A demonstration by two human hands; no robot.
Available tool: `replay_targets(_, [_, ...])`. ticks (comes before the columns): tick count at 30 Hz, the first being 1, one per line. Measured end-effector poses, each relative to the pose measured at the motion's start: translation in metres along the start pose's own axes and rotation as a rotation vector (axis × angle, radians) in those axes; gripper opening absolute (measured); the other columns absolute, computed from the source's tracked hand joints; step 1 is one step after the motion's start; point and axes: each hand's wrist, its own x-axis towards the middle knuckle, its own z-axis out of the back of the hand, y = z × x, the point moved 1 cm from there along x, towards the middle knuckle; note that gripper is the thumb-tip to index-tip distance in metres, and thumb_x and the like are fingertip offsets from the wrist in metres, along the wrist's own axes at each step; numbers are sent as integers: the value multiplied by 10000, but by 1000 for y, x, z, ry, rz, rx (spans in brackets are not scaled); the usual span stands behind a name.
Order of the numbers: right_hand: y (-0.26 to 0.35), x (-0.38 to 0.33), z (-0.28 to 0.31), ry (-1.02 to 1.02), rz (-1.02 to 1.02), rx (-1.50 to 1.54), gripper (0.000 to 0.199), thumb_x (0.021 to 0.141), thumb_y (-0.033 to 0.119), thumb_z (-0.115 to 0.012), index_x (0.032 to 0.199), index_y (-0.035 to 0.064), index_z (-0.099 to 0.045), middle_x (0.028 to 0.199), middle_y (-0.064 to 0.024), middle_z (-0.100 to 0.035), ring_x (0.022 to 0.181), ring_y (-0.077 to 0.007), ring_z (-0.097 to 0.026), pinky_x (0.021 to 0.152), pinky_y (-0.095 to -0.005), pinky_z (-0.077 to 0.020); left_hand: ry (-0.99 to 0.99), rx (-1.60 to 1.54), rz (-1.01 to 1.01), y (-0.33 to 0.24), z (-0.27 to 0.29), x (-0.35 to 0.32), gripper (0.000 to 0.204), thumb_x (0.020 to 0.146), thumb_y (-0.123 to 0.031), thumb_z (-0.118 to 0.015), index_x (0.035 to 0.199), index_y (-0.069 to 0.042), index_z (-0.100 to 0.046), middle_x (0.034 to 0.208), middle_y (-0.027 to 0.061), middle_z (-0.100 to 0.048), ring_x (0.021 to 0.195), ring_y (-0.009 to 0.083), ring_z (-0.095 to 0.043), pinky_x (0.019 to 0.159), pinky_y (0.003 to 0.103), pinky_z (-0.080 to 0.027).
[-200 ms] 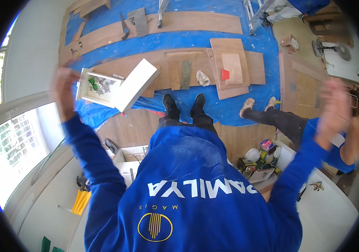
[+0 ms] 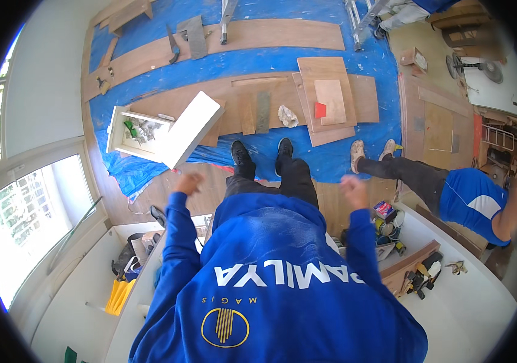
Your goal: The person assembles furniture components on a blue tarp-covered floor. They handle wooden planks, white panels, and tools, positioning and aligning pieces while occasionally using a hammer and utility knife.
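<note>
My left hand (image 2: 189,183) is held in front of my left side, its fingers loosely bent and apart, with nothing seen in it. Out at my right, my right hand (image 2: 354,190) hangs over the wooden floor; motion smears its fingers. Beyond my left hand, a white drawer (image 2: 113,130) holds small metal hardware and a green piece (image 2: 130,127). Against it leans a white box-shaped panel (image 2: 195,130). Neither hand touches them. My black shoes (image 2: 242,152) stand at the edge of a blue tarp (image 2: 210,68).
Plywood sheets (image 2: 302,78), one bearing a red piece (image 2: 320,109), lie on the tarp. A handsaw (image 2: 173,48) and a ladder (image 2: 358,24) are farther off. Another person in a blue shirt (image 2: 470,196) is at the right. White cabinets (image 2: 464,290) with tools flank me.
Both hands have come down and inward from wide, raised positions at either side. The cabinet contents at my right show more now. The drawer and panel stay on the tarp.
</note>
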Motion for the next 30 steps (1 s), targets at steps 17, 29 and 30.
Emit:
replay_targets(17, [-182,100,110,19,-650,312,194,998,188,-594,1021,39,-716,779,-62,-717,565,-124,-645,484,-280,-483,-251,-373,-53,-169,-131,17,356,994,-318,-688,1226,-48,-708,999,99,-772,716,178,-741,508,282,-494])
replay_targets(29, [-242,134,134,256,-756,195,187,1004,175,-572,1043,59,-714,791,-67,-714,550,-128,-632,452,-282,-481,-111,-16,-1325,-529,-230,-294,382,684,-66,-882,1012,-42,-688,926,98,-719,691,244,-656,610,352,-537])
replay_targets(30, [-239,126,118,310,-783,170,179,1003,173,-574,1037,70,-716,782,-60,-713,545,-128,-633,440,-284,-476,-233,32,-1438,-536,-231,-315,329,677,-84,-867,945,-60,-678,854,95,-699,664,232,-649,564,345,-508])
